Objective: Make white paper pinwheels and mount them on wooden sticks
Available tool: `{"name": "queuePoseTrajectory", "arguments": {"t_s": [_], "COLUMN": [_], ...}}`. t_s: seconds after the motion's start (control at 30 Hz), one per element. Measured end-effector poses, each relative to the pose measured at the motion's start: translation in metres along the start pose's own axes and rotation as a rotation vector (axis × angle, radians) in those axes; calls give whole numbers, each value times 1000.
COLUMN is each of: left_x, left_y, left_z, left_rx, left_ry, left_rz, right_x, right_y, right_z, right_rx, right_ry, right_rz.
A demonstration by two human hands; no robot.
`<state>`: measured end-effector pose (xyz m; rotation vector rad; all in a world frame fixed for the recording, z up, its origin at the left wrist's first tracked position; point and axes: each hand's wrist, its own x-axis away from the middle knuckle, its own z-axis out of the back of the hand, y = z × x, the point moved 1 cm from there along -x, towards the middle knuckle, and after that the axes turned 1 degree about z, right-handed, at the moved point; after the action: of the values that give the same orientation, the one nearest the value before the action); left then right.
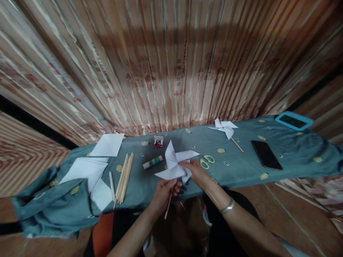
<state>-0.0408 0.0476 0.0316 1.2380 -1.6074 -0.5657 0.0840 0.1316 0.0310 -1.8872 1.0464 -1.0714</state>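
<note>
A white paper pinwheel (172,167) is held up over the front edge of the table, its blades spread. My left hand (165,191) grips the wooden stick (168,204) below the blades, and the stick's lower end sticks out under the fingers. My right hand (197,172), with a silver bracelet on the wrist, has its fingers closed on the pinwheel's right side near the centre. Just behind that hand lie scissors (206,161) with pale green handles. A glue stick (152,162) and a small red open box (158,141) of pins lie behind the pinwheel.
Several wooden sticks (124,178) and a white pencil-like rod (112,184) lie at left, near paper sheets (80,169). Another pinwheel (223,127) lies at the back right. A phone (266,154) and a blue-framed tablet (294,121) rest further right on the cloth-covered table (235,169). A curtain (160,71) hangs behind.
</note>
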Motion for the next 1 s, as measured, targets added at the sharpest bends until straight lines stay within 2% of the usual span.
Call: {"name": "queuePoseTrajectory", "arguments": {"t_s": [0.07,0.17,0.4,0.7,1.0], "left_x": [9,24,45,46,42], "left_y": [-6,-16,-41,-66,-74], "left_z": [1,6,15,21,17], "left_rx": [-13,7,125,263,384], "left_ry": [8,89,211,222,256], "left_rz": [-34,-70,-63,12,113], "right_x": [2,7,20,4,-8], "right_y": [5,13,17,23,18], "right_z": [-2,-8,-22,-10,-18], "right_rx": [36,97,377,965,1424], "right_ry": [-32,-81,-150,-94,-109], "right_rz": [-17,-54,-118,-130,-65]}}
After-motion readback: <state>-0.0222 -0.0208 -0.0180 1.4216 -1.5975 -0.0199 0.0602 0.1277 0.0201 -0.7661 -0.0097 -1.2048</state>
